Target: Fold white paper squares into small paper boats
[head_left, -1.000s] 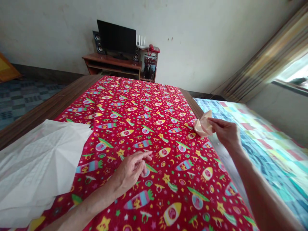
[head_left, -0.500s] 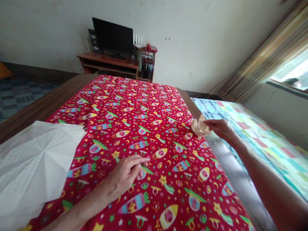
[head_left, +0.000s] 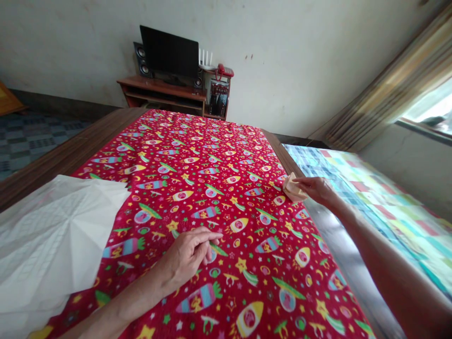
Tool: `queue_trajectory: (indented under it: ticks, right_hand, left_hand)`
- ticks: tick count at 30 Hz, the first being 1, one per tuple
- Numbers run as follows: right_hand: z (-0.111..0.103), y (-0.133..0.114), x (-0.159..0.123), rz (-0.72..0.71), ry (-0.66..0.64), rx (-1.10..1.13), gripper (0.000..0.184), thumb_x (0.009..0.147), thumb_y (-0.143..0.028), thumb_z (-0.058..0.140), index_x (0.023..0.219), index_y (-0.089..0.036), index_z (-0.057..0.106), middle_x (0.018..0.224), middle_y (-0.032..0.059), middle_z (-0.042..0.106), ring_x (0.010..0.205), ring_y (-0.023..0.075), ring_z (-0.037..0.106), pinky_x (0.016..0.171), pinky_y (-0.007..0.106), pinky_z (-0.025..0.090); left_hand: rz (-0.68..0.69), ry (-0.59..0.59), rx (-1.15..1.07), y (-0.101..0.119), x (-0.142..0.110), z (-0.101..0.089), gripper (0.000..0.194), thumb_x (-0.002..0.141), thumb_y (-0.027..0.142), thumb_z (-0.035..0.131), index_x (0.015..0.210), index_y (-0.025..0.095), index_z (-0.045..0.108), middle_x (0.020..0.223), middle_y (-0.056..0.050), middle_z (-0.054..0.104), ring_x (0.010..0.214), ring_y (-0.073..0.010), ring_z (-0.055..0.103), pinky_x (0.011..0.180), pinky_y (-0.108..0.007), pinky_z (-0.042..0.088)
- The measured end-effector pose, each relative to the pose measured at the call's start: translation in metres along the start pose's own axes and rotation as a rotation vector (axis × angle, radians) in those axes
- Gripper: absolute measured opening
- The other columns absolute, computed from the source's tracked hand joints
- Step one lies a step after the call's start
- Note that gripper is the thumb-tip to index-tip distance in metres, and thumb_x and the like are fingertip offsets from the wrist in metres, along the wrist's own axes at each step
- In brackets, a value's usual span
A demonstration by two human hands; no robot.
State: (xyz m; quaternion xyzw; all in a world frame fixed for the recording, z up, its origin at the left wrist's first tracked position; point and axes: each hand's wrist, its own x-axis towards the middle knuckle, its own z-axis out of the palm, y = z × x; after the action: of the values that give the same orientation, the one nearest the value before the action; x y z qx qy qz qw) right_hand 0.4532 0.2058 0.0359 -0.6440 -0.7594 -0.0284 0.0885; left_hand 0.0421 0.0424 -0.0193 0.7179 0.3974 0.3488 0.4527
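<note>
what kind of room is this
Probably a room in a home: a flat-screen monitor and a red telephone stand against the wall, and a rocket-print cloth covers much of the table.

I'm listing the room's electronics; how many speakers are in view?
2: the left speaker, beside the black monitor, and the right speaker, partly hidden behind the monitor's right edge. Others may be hidden.

You have in your view one small folded paper (head_left: pixel 294 189), one red cloth (head_left: pixel 226 202), one monitor (head_left: pixel 169 52), two speakers (head_left: pixel 142 59) and one red telephone (head_left: pixel 225 71); the white sheets (head_left: pixel 84 226) are perhaps several.
</note>
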Motion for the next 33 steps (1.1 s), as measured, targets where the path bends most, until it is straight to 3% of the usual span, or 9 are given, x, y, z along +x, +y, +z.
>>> queue_trajectory:
  ticks: [5,12,19,33]
  right_hand:
    - [0.002,-0.008,0.0,0.002,-0.02,-0.059,0.038,0.083,-0.041,0.047,0.096,-0.019,0.075,0.07,0.0065,0.069,0.054,0.0145,0.054,0.049,0.025,0.029]
    - [0.006,-0.026,0.004,-0.007,-0.107,-0.181,0.032,0.08,-0.036,0.048,0.079,-0.02,0.075,0.058,0.0034,0.061,0.048,0.0127,0.046,0.049,0.026,0.022]
    - [0.005,-0.035,0.009,-0.015,-0.15,-0.226,0.025,0.076,-0.023,0.049,0.067,-0.019,0.071,0.061,0.0042,0.062,0.051,0.0121,0.046,0.05,0.026,0.021]
    - [0.002,-0.016,-0.004,-0.008,-0.041,-0.095,0.041,0.085,-0.045,0.043,0.087,-0.019,0.074,0.06,0.0043,0.062,0.05,0.0138,0.051,0.048,0.025,0.025]
  left_hand:
    - [0.008,0.002,0.013,0.001,0.0,0.0,0.037,0.091,0.023,0.035,0.108,0.011,0.066,0.079,-0.007,0.064,0.053,-0.0087,0.058,0.054,-0.021,0.049]
    - [0.01,0.006,0.005,0.002,0.0,0.0,0.037,0.091,0.022,0.035,0.107,0.01,0.066,0.077,-0.006,0.064,0.05,-0.0071,0.055,0.052,-0.019,0.047]
    - [0.022,0.004,0.021,0.002,0.0,0.0,0.037,0.091,0.021,0.035,0.106,0.01,0.066,0.077,-0.005,0.063,0.05,-0.0069,0.055,0.053,-0.019,0.048]
    - [0.03,0.012,0.033,0.004,0.0,0.0,0.035,0.091,0.022,0.036,0.105,0.014,0.068,0.078,-0.005,0.065,0.049,-0.0067,0.055,0.052,-0.02,0.049]
